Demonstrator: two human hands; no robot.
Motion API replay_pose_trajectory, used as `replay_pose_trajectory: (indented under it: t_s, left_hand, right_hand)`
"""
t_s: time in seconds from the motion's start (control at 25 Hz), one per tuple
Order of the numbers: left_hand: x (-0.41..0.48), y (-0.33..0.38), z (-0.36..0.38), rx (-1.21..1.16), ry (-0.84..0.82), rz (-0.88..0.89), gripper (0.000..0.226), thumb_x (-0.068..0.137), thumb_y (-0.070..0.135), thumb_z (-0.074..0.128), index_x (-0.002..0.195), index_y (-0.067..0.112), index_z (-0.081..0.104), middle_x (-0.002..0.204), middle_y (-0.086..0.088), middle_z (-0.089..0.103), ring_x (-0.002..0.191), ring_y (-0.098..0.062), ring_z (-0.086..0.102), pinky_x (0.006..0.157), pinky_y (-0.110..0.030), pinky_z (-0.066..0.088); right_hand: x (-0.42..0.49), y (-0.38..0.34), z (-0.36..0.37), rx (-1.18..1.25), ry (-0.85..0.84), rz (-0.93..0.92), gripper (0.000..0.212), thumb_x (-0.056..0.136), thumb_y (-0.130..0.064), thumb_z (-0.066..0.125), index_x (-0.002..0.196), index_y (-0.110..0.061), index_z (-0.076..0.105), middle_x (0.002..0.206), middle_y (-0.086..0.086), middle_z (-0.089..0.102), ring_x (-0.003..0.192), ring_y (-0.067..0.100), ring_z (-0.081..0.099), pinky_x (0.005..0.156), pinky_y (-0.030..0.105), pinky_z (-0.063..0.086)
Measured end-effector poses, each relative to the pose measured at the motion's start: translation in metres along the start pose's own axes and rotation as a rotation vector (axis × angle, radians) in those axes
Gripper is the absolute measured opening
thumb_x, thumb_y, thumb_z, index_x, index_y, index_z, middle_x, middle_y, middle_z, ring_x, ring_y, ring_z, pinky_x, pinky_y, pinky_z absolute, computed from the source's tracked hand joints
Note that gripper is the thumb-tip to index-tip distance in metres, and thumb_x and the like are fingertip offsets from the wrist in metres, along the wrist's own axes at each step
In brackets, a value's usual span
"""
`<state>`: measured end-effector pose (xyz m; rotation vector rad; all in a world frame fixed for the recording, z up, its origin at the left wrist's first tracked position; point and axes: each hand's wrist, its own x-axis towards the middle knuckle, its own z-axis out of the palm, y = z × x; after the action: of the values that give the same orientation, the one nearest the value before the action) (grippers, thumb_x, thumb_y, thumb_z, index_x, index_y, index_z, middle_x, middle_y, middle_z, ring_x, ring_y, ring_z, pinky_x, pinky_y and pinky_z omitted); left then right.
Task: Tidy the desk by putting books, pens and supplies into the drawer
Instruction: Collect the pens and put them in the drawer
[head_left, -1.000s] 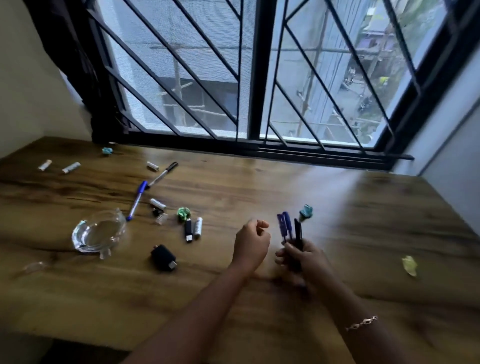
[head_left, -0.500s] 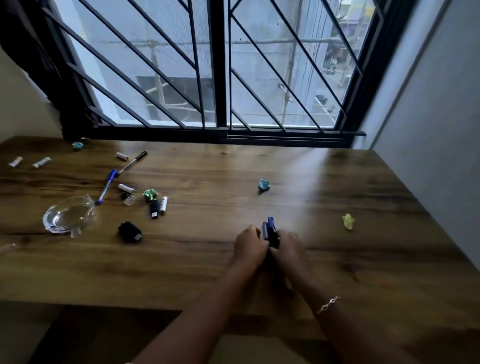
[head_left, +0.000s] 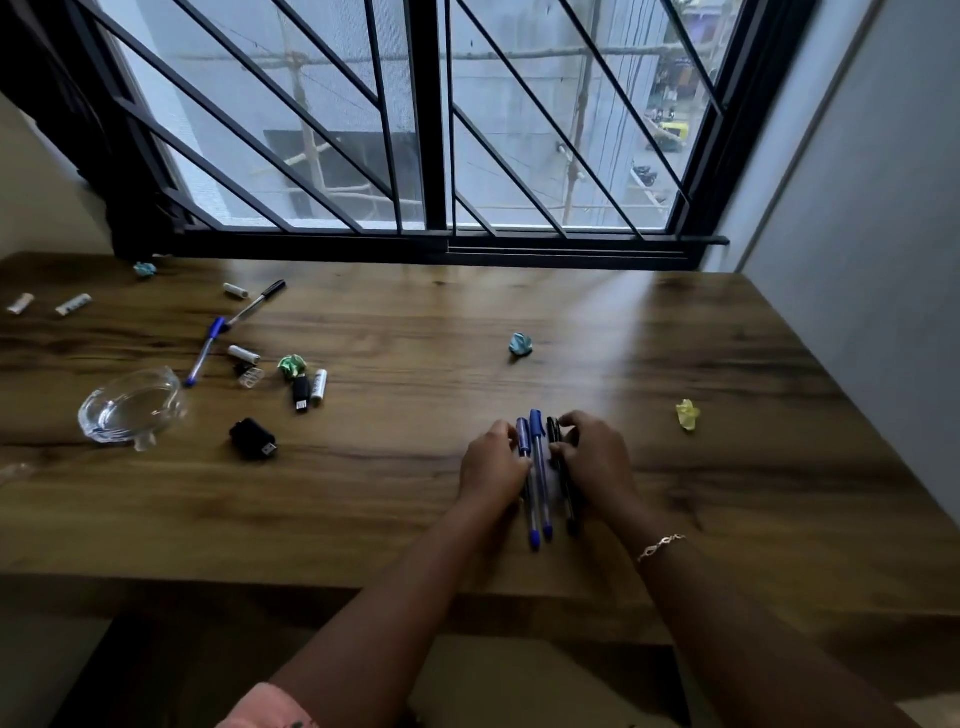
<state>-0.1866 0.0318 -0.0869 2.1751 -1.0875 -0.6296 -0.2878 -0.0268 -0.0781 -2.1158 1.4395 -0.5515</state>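
Now pens lie caps toward window, left hand and right hand gripping them.

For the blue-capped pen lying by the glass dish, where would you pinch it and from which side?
Pinch the blue-capped pen at mid-barrel, coming from above with fingers across its long sides. It lies flat and slanted on the desk; its cap end nearly meets the black-capped pen and its tip nears the glass dish, so the middle looks freest.
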Motion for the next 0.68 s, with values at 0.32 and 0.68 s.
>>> replay_pose_trajectory:
  t_s: [0.32, 0.68]
  left_hand:
    - [-0.014, -0.007, 0.003, -0.137, 0.114, 0.066, 0.023, 0.090, 0.015, 0.056, 0.112, 0.008, 0.052, 0.096, -0.011, 0.062, 0.083, -0.026, 0.062, 0.076, -0.040, 0.055]
    - [-0.066, -0.023, 0.009, -0.514, 0.211, 0.051, 0.017, 0.097, 0.024, 0.044, 0.094, 0.011, 0.055, 0.077, -0.006, 0.061, 0.065, -0.017, 0.060, 0.064, -0.032, 0.055]
  right_hand:
    - [-0.018, 0.014, 0.000, 0.057, 0.086, -0.101, 0.026, 0.090, -0.014, 0.054, 0.115, -0.007, 0.058, 0.109, 0.012, 0.058, 0.095, 0.022, 0.057, 0.076, 0.021, 0.038]
    - [-0.088, 0.026, 0.009, 0.199, 0.170, -0.218, 0.025, 0.088, -0.008, 0.056, 0.114, -0.007, 0.058, 0.113, 0.010, 0.054, 0.090, 0.010, 0.051, 0.072, 0.005, 0.037]
